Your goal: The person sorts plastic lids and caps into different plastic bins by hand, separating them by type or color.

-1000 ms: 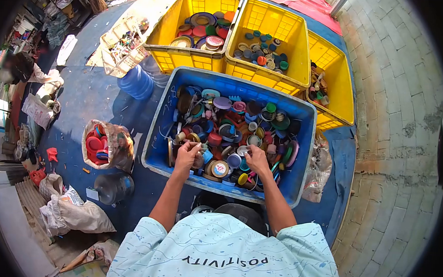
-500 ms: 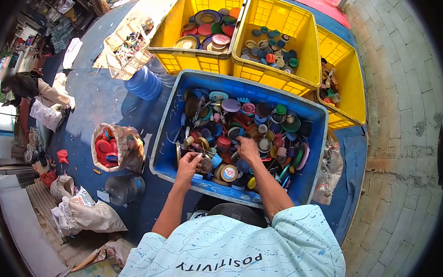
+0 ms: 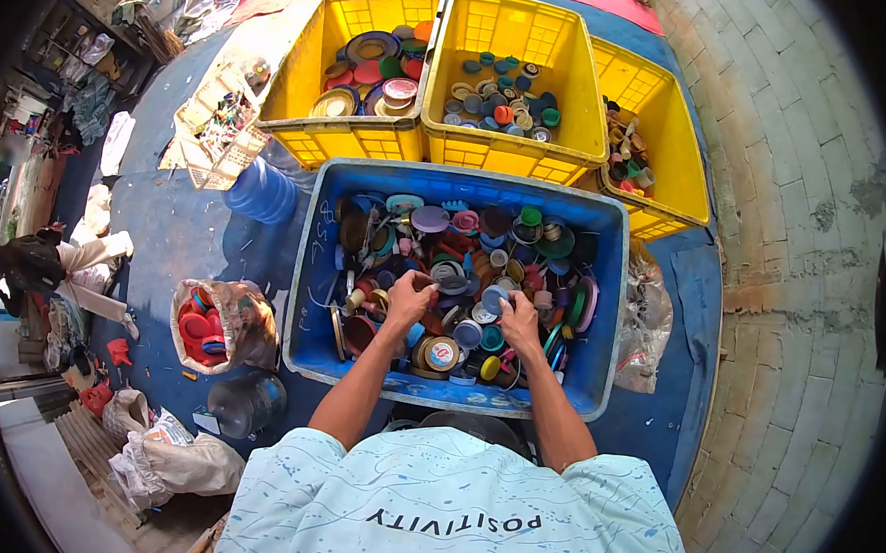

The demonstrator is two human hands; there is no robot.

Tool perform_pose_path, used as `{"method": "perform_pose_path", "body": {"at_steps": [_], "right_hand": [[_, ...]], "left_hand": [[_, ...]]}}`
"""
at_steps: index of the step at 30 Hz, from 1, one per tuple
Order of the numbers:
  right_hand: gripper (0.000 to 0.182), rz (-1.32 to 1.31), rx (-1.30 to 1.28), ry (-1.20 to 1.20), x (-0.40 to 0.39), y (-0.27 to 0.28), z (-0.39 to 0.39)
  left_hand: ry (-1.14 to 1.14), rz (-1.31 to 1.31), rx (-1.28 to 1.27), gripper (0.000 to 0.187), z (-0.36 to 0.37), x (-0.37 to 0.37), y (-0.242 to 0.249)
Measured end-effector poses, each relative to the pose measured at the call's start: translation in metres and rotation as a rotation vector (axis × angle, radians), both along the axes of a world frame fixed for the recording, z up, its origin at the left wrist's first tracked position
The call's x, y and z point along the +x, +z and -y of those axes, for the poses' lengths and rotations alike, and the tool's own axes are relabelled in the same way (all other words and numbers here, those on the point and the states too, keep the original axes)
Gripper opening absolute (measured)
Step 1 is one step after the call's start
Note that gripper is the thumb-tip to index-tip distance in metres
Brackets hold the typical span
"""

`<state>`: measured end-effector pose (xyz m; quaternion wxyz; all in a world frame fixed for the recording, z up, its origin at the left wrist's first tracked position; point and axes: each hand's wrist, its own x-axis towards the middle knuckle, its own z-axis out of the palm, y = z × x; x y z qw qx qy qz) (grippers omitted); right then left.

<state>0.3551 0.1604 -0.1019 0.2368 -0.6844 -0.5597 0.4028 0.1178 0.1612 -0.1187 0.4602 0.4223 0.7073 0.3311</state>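
A large blue crate full of mixed plastic lids and caps stands in front of me. Over its middle, my right hand pinches a round blue-grey lid between thumb and fingers. My left hand is beside it, thumb and fingertips closed together. A grey lid lies right at those fingertips; whether they grip it or something smaller is hard to see. Below the hands, a tan lid with a white and red label lies among the pile.
Yellow crates with sorted lids stand behind the blue one. At left are a cream basket, a blue water jug, a sack of red lids and a clear jug. A block wall runs along the right. A person is at far left.
My left hand has moved right and up, towards the crate's middle. My right hand has come out of the pile and now holds a blue-grey lid. The view has shifted slightly.
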Motion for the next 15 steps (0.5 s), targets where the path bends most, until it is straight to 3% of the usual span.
{"method": "perform_pose_path", "body": {"at_steps": [5, 8, 15], "right_hand": [[0.024, -0.217, -0.086, -0.176, 0.031, 0.018, 0.023], [0.023, -0.397, -0.143, -0.309, 0.037, 0.037, 0.037], [0.021, -0.416, -0.171, -0.354, 0.041, 0.042, 0.051]], "left_hand": [[-0.192, -0.465, 0.097, 0.031, -0.025, 0.012, -0.015], [-0.161, -0.624, 0.111, 0.033, -0.038, 0.014, -0.033], [-0.290, -0.681, 0.035, 0.028, -0.053, 0.028, -0.031]]}}
